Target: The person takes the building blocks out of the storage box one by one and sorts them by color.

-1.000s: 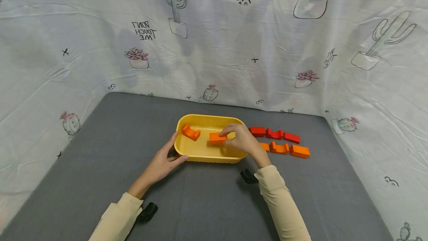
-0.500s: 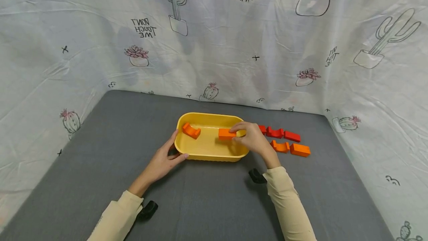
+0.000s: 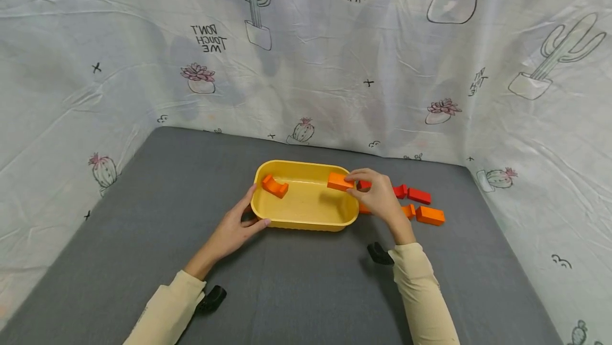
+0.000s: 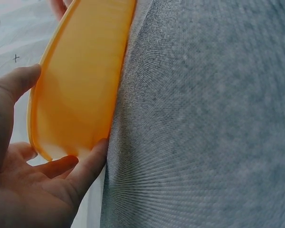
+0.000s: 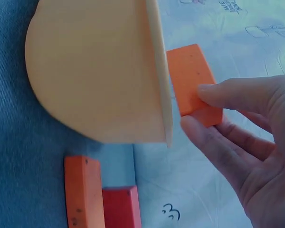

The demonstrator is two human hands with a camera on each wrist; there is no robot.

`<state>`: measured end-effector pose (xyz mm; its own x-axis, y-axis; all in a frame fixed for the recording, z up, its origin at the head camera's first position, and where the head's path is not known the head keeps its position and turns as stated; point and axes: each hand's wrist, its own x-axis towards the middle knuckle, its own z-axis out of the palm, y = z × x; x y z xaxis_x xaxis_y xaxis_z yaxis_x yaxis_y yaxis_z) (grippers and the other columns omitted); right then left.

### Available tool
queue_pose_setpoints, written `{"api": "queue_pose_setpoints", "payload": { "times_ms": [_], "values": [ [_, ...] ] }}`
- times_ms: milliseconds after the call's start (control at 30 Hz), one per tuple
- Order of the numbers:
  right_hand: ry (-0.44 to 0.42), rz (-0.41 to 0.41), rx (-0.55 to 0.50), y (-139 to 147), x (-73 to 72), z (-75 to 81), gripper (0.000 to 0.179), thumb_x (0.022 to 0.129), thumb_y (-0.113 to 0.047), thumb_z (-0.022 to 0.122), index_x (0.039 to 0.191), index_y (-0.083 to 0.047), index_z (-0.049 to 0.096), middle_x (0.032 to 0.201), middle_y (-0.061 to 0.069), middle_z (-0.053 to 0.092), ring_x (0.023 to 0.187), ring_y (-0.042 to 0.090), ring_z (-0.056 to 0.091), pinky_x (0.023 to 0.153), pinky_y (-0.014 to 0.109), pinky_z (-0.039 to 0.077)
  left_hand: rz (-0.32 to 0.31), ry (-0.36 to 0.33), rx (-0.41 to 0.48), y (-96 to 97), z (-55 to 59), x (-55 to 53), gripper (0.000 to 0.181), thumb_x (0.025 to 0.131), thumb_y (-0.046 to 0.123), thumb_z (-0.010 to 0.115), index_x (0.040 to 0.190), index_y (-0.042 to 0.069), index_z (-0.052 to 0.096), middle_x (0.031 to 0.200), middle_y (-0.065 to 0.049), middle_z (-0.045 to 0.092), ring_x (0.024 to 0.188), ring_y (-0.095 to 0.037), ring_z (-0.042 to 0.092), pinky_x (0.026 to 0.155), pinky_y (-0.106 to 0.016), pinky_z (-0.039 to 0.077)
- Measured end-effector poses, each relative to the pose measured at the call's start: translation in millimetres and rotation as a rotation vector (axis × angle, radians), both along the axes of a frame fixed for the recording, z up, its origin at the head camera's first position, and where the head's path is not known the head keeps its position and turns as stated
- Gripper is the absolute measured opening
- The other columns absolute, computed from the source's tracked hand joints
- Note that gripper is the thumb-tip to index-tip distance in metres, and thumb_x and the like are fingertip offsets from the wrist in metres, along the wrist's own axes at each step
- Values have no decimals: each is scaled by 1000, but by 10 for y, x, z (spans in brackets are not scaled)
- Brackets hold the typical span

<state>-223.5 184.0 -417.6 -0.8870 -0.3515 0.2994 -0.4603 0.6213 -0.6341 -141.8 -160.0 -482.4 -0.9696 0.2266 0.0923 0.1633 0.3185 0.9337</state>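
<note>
A yellow plastic tray (image 3: 303, 204) lies in the middle of the table. My left hand (image 3: 233, 234) grips its left end, thumb at the near rim and fingers around the end wall; the left wrist view shows the thumb (image 4: 24, 80) on the rim. Between thumb and fingers my right hand (image 3: 381, 197) pinches an orange rectangular block (image 3: 337, 182) over the tray's right end. The right wrist view has this block (image 5: 190, 71) raised above the rim. An orange block with a curved notch (image 3: 274, 186) sits inside the tray at the left.
Right of the tray are two rows of blocks on the grey table (image 3: 296, 286). Red ones, including a red block (image 3: 419, 195), form the back row; orange ones, including an orange block (image 3: 430, 216), the front. My right hand partly hides both rows. A printed curtain (image 3: 306, 58) hangs behind.
My right hand has carried the orange rectangular block rightward and upward from the tray's middle to over its right end. The left hand keeps its place on the tray.
</note>
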Motion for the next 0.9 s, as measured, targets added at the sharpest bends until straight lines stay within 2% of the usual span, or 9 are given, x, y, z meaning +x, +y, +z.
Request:
{"api": "queue_pose_setpoints", "payload": {
  "times_ms": [133,300,400,467,533,667,800,900],
  "values": [
    [37,-43,-13,86,13,-4,23,83,-6,79,106,-8,76,116,7,66,104,24,63,68,28,60,3,-4,-8,25,46,14,93,91,23,73,159,16,10,160,-17,18,137,-35,37,97,-45,49],
    [42,-65,-41,191,31,8,23,82,-4,79,105,-7,75,116,8,66,102,25,64,67,26,59,0,-11,3,65,241,93,90,91,12,71,158,5,11,158,-24,18,136,-41,36,97,-52,47],
    [53,-92,-38,259,40,11,22,83,-5,79,104,-7,75,116,7,66,95,26,64,63,21,55,-3,-16,0,75,344,134,89,91,10,71,157,2,12,158,-25,19,135,-42,37,97,-52,47],
    [69,-109,-40,307,50,6,21,83,-5,78,104,-7,75,117,7,66,96,26,62,59,20,50,-3,-18,-1,78,369,149,88,91,11,71,157,2,12,158,-25,19,135,-42,37,97,-51,47],
    [81,-127,-48,351,63,4,21,84,-4,78,105,-6,75,117,8,65,98,27,62,63,24,53,-1,-16,-2,82,387,159,88,91,10,71,157,2,12,158,-25,19,135,-42,38,97,-52,47],
    [101,-160,-82,452,89,-1,24,83,-1,78,106,-4,73,116,10,65,106,27,63,72,20,57,2,-19,-2,77,294,120,90,91,10,71,157,3,11,158,-25,18,135,-42,37,97,-53,47],
    [154,-242,-70,566,120,5,26,82,-1,78,107,-4,73,112,12,67,104,29,64,70,7,48,8,-13,-2,48,88,34,93,91,16,72,159,11,9,160,-20,18,136,-38,38,97,-50,48],
    [179,-306,-51,649,128,9,26,82,-1,79,108,-3,73,110,13,68,103,30,63,71,13,49,12,-6,-4,22,4,5,94,91,22,73,159,18,9,160,-17,19,136,-34,39,96,-45,50]
  ]
}}
